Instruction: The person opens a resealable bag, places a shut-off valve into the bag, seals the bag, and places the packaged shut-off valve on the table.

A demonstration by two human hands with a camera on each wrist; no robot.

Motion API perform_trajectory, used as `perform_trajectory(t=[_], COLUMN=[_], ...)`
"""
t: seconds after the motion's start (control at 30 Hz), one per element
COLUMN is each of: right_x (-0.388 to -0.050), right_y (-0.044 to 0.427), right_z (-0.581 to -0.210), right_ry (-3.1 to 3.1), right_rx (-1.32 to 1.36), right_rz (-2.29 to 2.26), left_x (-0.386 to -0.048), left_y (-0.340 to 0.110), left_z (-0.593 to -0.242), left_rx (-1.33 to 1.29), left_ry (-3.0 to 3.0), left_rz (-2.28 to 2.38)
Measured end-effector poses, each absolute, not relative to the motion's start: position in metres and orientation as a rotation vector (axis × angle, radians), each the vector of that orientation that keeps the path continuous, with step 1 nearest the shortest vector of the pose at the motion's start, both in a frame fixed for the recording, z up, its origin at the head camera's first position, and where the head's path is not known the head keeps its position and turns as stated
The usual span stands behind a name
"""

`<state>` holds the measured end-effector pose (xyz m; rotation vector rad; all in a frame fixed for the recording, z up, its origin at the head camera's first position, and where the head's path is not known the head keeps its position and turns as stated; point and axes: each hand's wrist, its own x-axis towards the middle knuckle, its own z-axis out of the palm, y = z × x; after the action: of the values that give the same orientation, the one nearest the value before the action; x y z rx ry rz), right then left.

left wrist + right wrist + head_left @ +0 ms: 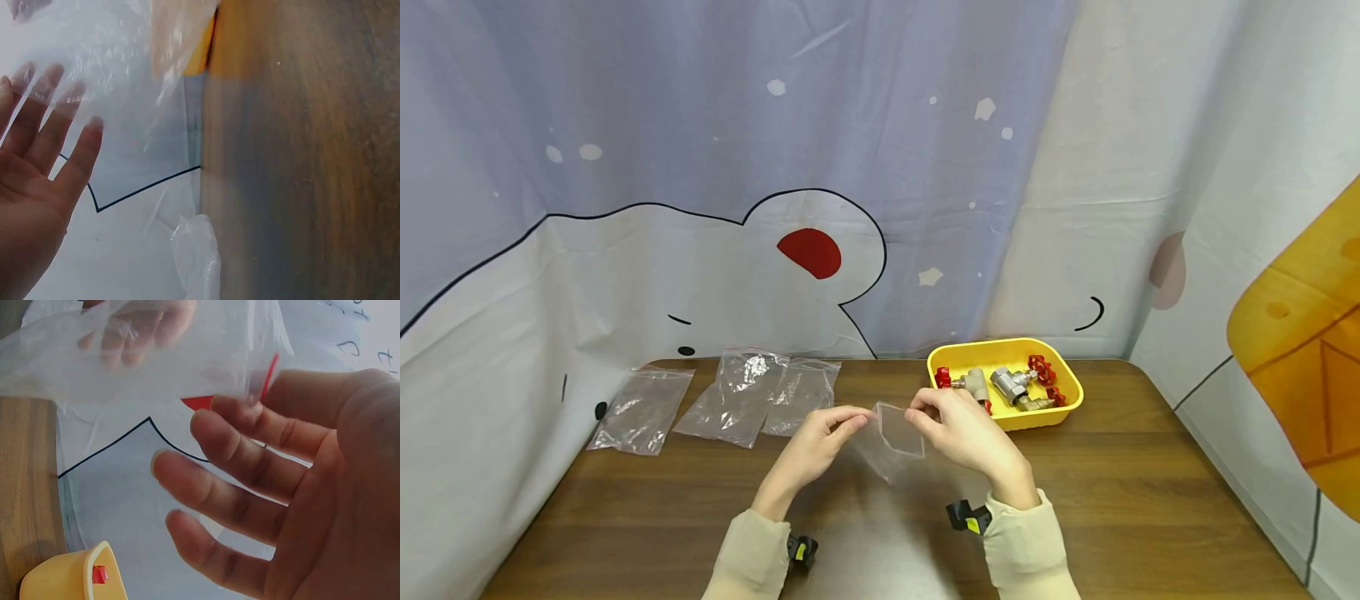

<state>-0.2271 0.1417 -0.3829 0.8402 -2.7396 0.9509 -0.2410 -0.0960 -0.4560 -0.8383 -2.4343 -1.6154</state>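
Seemingly opening clear bag [883,457] over worktop [1135,492], near yellow tray [1041,418]; pinching rim [901,451] with left fingers [848,412] and right fingers [924,422]. Next: likely spread it wider; hard to judge gape through clear plastic.

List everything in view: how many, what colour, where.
Held bag: 1, clear, centre of the head view.
Loose bags: at least 3, clear, back left of table.
Tray: 1, yellow, table's back right.
Valves: at least 3, silver, brass and beige, red-handled, in tray.
Table: 1, brown, across the foreground.
Printed cloth: count unclear, mainly white and blue, behind table.
Wrist cameras: 2, black, one per wrist.
Sleeves: 2, cream, lower centre.
Left hand: 1, bare, pinching held bag.
Right hand: 1, bare, pinching held bag.
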Motion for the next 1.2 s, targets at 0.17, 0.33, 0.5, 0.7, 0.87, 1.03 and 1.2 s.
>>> perform_trajectory(t=[0.17,0.33,0.5,0.7,0.87,1.03,1.2], right_x=[-0.23,-0.237,-0.241,-0.247,-0.252,-0.259,-0.268], right_y=[0.149,0.164,0.188,0.213,0.224,0.234,0.245], right_z=[-0.383,-0.387,-0.391,-0.395,-0.4,-0.408,-0.412], right_ry=[-2.713,-2.69,-2.663,-2.674,-2.678,-2.669,-2.627], right_rx=[0.824,0.686,0.501,0.375,0.258,0.171,0.11], right_rz=[1.065,1.327,1.517,1.58,1.619,1.628,1.685], left_x=[-0.225,-0.222,-0.22,-0.219,-0.219,-0.219,-0.22], left_y=[-0.096,-0.1,-0.102,-0.101,-0.1,-0.096,-0.091], left_z=[-0.436,-0.436,-0.435,-0.434,-0.434,-0.433,-0.432], left_rx=[-0.819,-0.79,-0.79,-0.767,-0.779,-0.794,-0.837], left_ry=[-2.442,-2.439,-2.449,-2.454,-2.445,-2.434,-2.422], left_rz=[-1.63,-1.66,-1.645,-1.642,-1.643,-1.637,-1.652])
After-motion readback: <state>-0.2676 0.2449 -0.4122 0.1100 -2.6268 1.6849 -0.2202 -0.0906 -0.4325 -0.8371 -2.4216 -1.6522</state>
